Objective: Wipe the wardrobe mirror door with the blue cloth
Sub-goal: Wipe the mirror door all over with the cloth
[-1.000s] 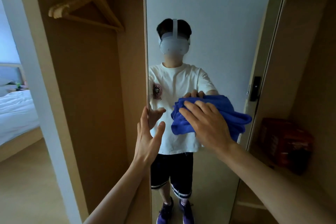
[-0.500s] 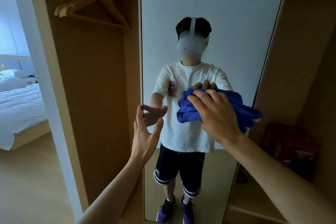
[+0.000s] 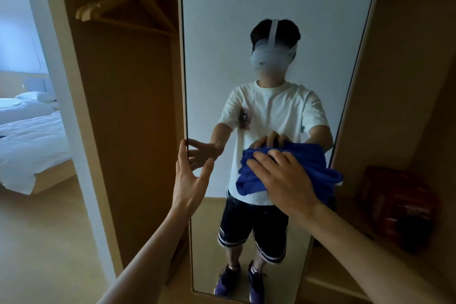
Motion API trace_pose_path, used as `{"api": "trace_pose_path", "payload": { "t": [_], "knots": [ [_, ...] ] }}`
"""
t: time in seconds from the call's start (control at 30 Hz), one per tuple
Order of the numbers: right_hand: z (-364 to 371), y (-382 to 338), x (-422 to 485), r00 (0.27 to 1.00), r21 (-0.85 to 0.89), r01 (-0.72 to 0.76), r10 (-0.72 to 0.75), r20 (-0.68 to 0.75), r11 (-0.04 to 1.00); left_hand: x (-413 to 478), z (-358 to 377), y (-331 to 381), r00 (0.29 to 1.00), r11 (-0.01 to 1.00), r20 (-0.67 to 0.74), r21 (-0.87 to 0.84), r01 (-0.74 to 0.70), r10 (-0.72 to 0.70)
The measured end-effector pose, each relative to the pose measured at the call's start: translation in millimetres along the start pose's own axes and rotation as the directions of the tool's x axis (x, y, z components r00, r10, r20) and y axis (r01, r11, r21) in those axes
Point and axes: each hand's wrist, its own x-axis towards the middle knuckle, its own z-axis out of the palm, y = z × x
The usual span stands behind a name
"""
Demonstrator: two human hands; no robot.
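Note:
The tall wardrobe mirror door [image 3: 271, 7] fills the middle of the view and reflects a person. My right hand [image 3: 283, 180] presses a bunched blue cloth [image 3: 318, 170] flat against the glass at about waist height, near the mirror's right side. My left hand [image 3: 191, 175] is at the door's left edge, fingers apart, fingertips touching or nearly touching the edge; whether it grips is unclear.
An open wardrobe bay to the left holds wooden hangers [image 3: 123, 5] on a rail. A dark red box [image 3: 399, 210] sits on a shelf to the right. A bed with white sheets [image 3: 29, 136] lies beyond the left wall edge.
The mirror door has swung, so the reflection has shifted right. My right hand with the cloth slid right and slightly down. My left hand stayed at the door's edge.

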Motion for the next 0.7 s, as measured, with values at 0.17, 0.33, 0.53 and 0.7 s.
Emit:
{"api": "trace_pose_path", "payload": {
  "t": [0.17, 0.33, 0.53, 0.7],
  "knots": [
    [-35.9, 38.2, 32.5, 0.988, -0.015, -0.121, 0.119, -0.096, 0.993, 0.0, -1.5, 1.7, 1.000, 1.000, -0.004, 0.009, 0.001, -0.001],
    [-16.9, 28.4, 6.6, 0.993, -0.044, -0.079, 0.074, -0.097, 0.996, -0.8, 0.0, 3.7, 1.000, 1.000, -0.023, 0.009, -0.010, 0.010],
    [1.7, 25.9, -32.8, 0.999, -0.043, 0.048, -0.048, 0.000, 0.998, -1.6, 2.0, 3.2, 0.999, 1.000, -0.037, 0.004, 0.003, -0.003],
    [-27.7, 49.9, -5.8, 0.996, -0.020, -0.043, 0.042, -0.082, 0.999, -4.4, 2.1, 2.0, 0.999, 1.000, -0.037, 0.010, 0.004, -0.004]
  ]
}}
